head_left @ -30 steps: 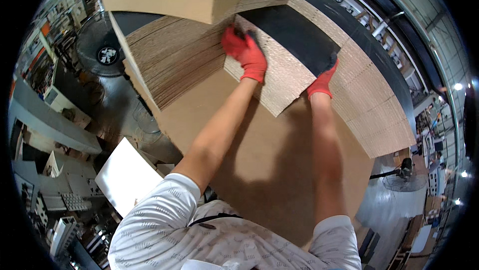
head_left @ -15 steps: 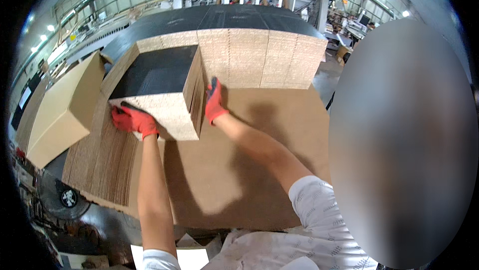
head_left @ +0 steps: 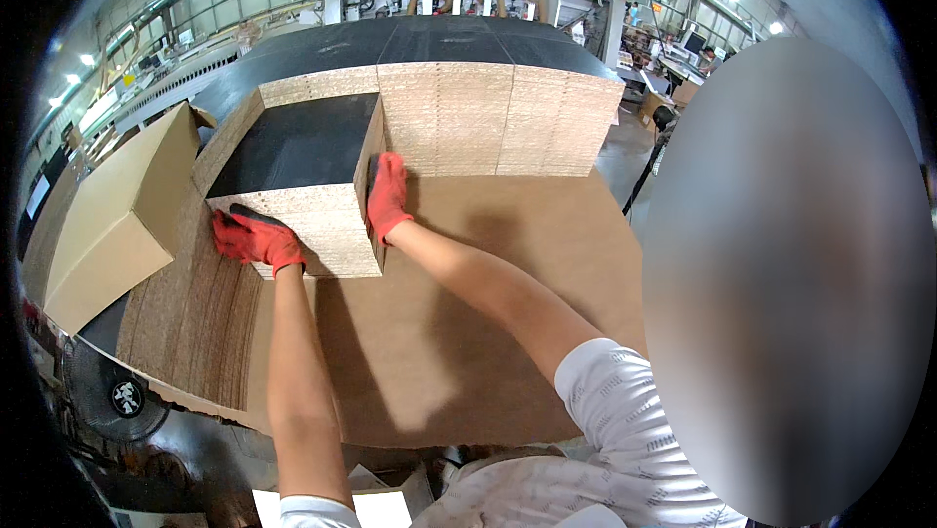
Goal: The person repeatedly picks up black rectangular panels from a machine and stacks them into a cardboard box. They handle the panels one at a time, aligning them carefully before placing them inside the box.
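Note:
A block-like stack of particleboard panels (head_left: pixel 332 225) with a black top stands at the left of a brown sheet. My left hand (head_left: pixel 260 239), in a red glove with dark parts, lies against the stack's lower left front, its fingers stretched toward the neighbouring pile. Against the stack's right side presses my right hand (head_left: pixel 388 198), gloved in the same red, fingers up and palm flat. Neither hand is wrapped round a panel. The fingertips of the left hand are partly hidden in the corner between the piles.
Tall panel stacks (head_left: pixel 449 118) with black tops line the far side. Another panel pile (head_left: pixel 190 333) runs along the left, with a tan cardboard box (head_left: pixel 107 225) on it. The brown base sheet (head_left: pixel 508 352) spreads before me. A fan (head_left: pixel 127 397) stands at lower left. A blurred oval hides the right.
My right hand has moved left onto the stack's right side, where a gap showed before. The panels' uneven right edges now look more even. My left hand stays at the front corner.

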Demonstrator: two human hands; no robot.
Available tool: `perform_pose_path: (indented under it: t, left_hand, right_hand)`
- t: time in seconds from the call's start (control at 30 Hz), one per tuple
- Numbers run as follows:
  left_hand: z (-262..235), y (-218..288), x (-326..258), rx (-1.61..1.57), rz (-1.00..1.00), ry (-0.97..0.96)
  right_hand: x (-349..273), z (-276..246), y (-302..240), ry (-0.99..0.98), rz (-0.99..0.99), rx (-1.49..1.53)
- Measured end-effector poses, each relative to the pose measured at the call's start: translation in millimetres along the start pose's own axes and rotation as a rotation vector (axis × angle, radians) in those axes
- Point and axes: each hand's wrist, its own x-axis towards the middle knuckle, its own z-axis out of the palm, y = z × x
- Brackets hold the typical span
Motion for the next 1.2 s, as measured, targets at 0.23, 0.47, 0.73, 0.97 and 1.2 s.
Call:
perform_pose_path:
  t: [0.23,0.47,0.73,0.97,1.2]
  left_hand:
    - [13.7,-42.3,-6.1,0.529,0.471,-0.038]
    - [-7.7,-19.6,-20.3,-0.059,0.335,-0.078]
    - [-22.0,-44.7,1.9,0.025,0.394,-0.178]
    - [-12.8,-43.0,6.3,-0.132,0.301,-0.208]
    - [-4.4,48.3,36.0,-0.626,-0.113,0.014]
  right_hand:
    - [-50.8,-93.5,37.5,-1.046,-0.727,-0.909]
    - [-129.2,-267.4,20.5,-1.211,-0.735,-0.661]
    - [-199.7,-374.2,-102.4,-1.012,-0.402,-0.790]
    - [-245.1,-429.4,-127.5,-0.660,-0.236,-0.911]
    - [-241.4,-421.6,-120.2,-0.525,-0.282,-0.967]
